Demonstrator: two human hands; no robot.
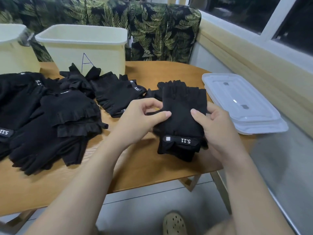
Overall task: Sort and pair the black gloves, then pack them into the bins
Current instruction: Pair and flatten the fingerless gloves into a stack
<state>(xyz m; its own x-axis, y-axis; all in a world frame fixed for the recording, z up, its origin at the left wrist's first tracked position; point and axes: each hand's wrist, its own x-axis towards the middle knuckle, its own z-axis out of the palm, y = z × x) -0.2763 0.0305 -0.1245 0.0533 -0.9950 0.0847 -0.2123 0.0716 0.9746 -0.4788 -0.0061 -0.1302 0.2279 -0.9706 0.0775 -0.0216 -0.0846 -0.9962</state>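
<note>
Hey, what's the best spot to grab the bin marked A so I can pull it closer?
Grip the bin by its rolled top rim, coming from above on the near side. The rim juts out past the smooth, tapering walls, so fingers can hook under it. Gloves lie against its base, so a low grip is blocked. Both the left hand and right hand hold a glove pair now.

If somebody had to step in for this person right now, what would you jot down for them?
Hands: left hand and right hand both pinch the held gloves, a stacked set with a 5.11 wrist strap, just above the table.
Things: loose glove piles lie on the table's left and middle. Bin A stands behind them, a second bin at far left; their insides are not visible. Clear lids sit at right.
Done: one set aligned.
Left: bin it, then pair the rest.
</note>
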